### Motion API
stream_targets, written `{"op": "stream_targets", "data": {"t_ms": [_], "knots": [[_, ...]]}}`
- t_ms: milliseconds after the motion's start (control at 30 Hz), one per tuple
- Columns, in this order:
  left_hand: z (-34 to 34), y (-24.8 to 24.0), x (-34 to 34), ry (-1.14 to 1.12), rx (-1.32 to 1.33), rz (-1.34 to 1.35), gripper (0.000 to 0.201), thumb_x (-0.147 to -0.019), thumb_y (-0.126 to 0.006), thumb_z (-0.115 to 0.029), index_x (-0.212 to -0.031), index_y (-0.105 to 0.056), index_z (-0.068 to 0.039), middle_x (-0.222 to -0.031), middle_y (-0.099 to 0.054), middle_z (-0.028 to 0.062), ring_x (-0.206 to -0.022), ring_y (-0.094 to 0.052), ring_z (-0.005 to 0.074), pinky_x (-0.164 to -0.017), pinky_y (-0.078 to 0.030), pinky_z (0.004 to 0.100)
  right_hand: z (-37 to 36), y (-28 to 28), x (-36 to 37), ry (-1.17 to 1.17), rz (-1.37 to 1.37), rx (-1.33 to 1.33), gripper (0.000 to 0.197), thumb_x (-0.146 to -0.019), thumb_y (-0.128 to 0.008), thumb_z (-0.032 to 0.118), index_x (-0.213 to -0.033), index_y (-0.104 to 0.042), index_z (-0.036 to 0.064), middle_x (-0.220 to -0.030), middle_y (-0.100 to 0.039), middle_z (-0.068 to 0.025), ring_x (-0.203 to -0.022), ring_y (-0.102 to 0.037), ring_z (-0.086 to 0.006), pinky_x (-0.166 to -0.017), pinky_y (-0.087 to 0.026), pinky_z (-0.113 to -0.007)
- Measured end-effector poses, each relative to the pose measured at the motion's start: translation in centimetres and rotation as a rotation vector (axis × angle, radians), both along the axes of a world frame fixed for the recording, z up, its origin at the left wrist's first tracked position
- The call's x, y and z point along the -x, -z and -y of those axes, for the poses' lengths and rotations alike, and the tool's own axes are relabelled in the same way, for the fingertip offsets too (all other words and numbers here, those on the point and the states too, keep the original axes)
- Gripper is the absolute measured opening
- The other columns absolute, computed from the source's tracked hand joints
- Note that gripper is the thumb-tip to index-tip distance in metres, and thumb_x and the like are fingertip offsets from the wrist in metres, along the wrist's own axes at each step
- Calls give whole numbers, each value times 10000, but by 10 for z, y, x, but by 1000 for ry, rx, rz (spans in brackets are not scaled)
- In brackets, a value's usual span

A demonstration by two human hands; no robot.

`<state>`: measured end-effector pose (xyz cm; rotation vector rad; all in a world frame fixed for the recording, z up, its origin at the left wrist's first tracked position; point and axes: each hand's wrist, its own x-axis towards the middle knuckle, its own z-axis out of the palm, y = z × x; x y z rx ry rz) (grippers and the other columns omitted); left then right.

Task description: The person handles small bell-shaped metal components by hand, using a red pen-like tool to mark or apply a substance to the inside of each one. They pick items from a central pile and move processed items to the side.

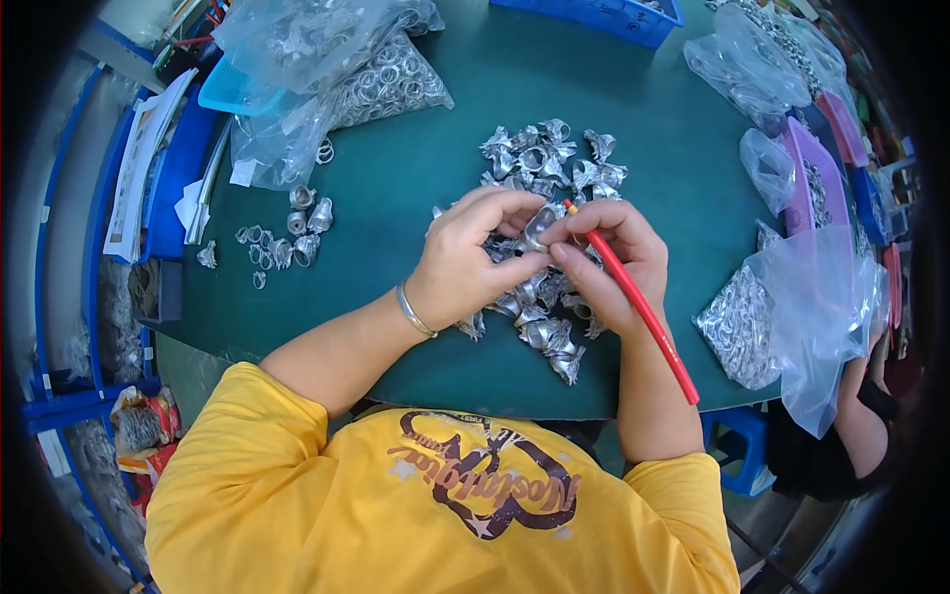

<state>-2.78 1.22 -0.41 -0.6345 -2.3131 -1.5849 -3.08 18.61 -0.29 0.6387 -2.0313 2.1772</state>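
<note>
Between my two hands is a silvery metal ring (537, 228), pinched by the fingers and thumb of my left hand (460, 247). My right hand (623, 259) closes in from the other side, its fingertips touching the same ring. A long red pencil (643, 305) lies across that right hand, its tip up near the ring and its far end slanting down past the wrist. Beneath and beyond both hands spreads a loose pile of chunky silvery rings (542, 158), partly covered by the hands.
On the green table (386, 183), a small group of rings (297, 233) lies to the left. Bags of metal rings (391, 84) and a light-blue basket (226, 87) stand at far left. A blue tray (604, 18) is at the back. Purple bins (819, 178) and a clear bag (742, 327) line the right.
</note>
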Motion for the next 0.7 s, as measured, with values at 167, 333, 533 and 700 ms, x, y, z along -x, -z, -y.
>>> {"op": "stream_targets", "data": {"t_ms": [167,333,533,700], "knots": [[-1,1,-6,6,-94,147,376,-665,-759,-43,-1010,-612,-16,-967,-615,81,-788,-604,134,-697,-503,249,0,0,1,-95,22,53,173,-767,-635,-79,-910,-584,6,-862,-648,-82,-817,-630,-130,-714,-508,-239],[1,3,-2,-24,-6,-10,386,-635,-742,-1,-997,-612,-21,-1000,-613,79,-822,-593,148,-691,-484,253,-3,3,3,-89,-34,3,196,-781,-606,-87,-955,-575,-1,-890,-641,-88,-835,-629,-136,-728,-508,-250],[3,2,3,29,84,-108,360,-631,-723,-16,-974,-616,-30,-946,-609,86,-863,-579,234,-710,-491,291,-13,-4,4,91,-107,-80,226,-859,-504,-4,-1078,-554,-34,-911,-584,-74,-855,-539,-100,-747,-446,-233],[-5,9,-2,3,-179,114,365,-639,-705,13,-987,-608,-34,-961,-603,100,-875,-587,216,-727,-490,283,-4,-4,-4,135,50,270,174,-843,-555,-12,-1016,-560,-36,-864,-576,-52,-803,-521,-66,-686,-438,-214]]}}
